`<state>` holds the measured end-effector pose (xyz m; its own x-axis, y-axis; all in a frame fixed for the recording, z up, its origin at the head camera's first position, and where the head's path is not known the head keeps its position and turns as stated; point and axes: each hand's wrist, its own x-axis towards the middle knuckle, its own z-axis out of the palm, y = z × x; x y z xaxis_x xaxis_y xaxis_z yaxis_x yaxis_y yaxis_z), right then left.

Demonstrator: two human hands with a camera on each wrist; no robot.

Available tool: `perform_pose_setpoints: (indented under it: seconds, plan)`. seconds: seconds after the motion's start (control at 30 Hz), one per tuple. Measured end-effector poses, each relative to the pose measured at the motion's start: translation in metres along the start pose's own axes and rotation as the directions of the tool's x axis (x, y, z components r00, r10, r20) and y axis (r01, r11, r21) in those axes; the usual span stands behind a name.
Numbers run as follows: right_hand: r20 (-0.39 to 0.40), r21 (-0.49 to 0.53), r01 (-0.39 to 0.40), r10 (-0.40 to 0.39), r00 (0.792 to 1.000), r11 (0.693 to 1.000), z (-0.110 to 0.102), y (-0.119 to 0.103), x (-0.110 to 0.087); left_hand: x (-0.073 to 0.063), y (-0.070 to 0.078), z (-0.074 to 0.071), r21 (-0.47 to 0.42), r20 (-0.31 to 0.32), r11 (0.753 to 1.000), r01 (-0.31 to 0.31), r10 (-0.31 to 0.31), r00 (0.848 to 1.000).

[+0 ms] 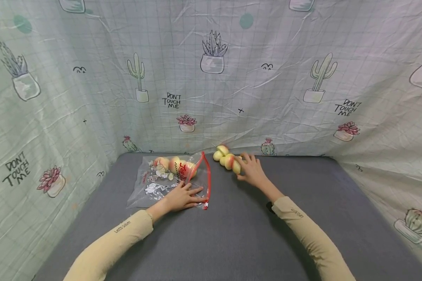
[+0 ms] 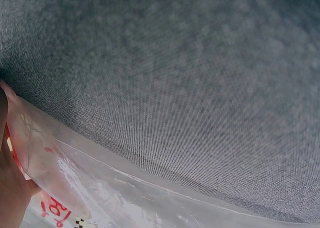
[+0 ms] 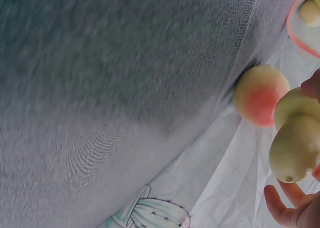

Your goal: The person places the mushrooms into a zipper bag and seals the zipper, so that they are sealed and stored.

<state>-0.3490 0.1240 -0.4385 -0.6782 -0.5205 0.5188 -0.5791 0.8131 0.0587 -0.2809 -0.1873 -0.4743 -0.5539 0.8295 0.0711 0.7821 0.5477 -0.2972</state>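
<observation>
In the head view my left hand (image 1: 181,197) rests with fingers spread on a clear zip bag (image 1: 135,197) with a red zipper edge. Several yellow-and-red peaches (image 1: 174,163) lie inside its far part. The bag's mouth faces right. My right hand (image 1: 254,171) is at the right end of a cluster of peaches (image 1: 222,150) near the back wall. Its thumb and fingers are round a pale yellow peach (image 3: 292,153), seen in the right wrist view. Another peach with a red blush (image 3: 262,95) sits just beyond. The left wrist view shows the bag's clear film (image 2: 105,188) under the hand.
A dark grey cloth-covered table (image 1: 204,242) carries everything. Cactus-printed curtains (image 1: 232,97) hang along its back and sides, close behind the peaches. Near the right sleeve a small black object (image 1: 270,207) shows at the wrist.
</observation>
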Motion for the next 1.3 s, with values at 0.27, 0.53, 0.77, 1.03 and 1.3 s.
perform_pose_setpoints:
  seconds: [0.27, 0.53, 0.77, 1.03, 1.3]
  plan:
    - [0.011, 0.004, 0.026, -0.026, 1.0, 1.0, 0.004, -0.007, 0.001, 0.001, -0.001, 0.0, 0.029, -0.013, 1.0, 0.005, -0.005, 1.0]
    - [0.028, 0.061, 0.056, -0.058, 0.998, 0.997, 0.006, -0.016, 0.003, 0.0, -0.001, -0.001, 0.015, -0.01, 1.0, 0.014, -0.014, 1.0]
    - [0.057, 0.097, 0.061, -0.066, 0.996, 0.993, 0.006, -0.028, 0.006, 0.001, -0.001, -0.003, -0.003, 0.008, 1.0, 0.013, -0.013, 1.0]
    - [0.052, 0.123, 0.071, -0.077, 0.996, 0.99, 0.01, -0.04, 0.011, 0.001, -0.002, -0.005, -0.013, 0.007, 1.0, 0.011, -0.011, 1.0]
    - [0.068, 0.128, 0.091, -0.1, 0.993, 0.988, 0.014, -0.052, 0.014, 0.0, 0.0, -0.001, 0.035, -0.002, 0.999, 0.013, -0.013, 1.0]
